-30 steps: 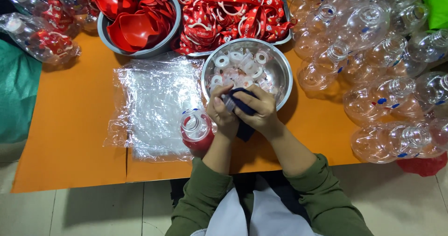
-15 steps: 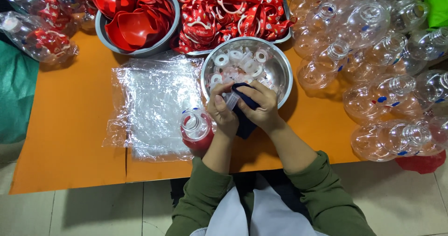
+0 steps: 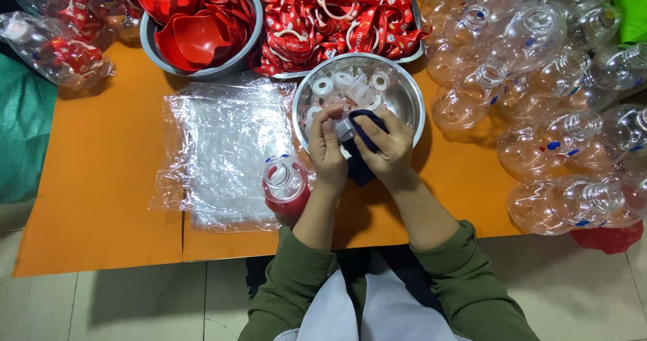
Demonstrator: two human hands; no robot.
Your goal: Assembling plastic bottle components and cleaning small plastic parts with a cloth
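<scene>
Right now we have both hands at the near rim of the steel bowl [image 3: 404, 98], which sits at twelve o'clock from our body on the orange table [image 3: 94, 199]. Our left hand [image 3: 328, 153] pinches a small white cap [image 3: 342, 129] between thumb and forefinger, fingers curled shut on it. Our right hand [image 3: 385, 151] is closed around a dark blue cloth [image 3: 360, 169]; the cloth bunches under the palm and pokes out at six o'clock, between the two wrists. The cap lies at the fingertips of both hands, touching the cloth, just over the bowl's edge. More white caps and rings [image 3: 350, 85] lie loose inside the bowl at twelve o'clock from the fingers.

At nine o'clock from the left hand stands a clear bottle with a red base [image 3: 286, 182], mouth open and up, just beside the wrist. Farther toward nine o'clock lies a stack of clear plastic bags [image 3: 222, 152]. At three o'clock we see a heap of clear empty bottles [image 3: 539, 91]. At eleven o'clock sits a grey bowl of red funnels [image 3: 195, 31], and at twelve a tray of red straps [image 3: 337, 11].
</scene>
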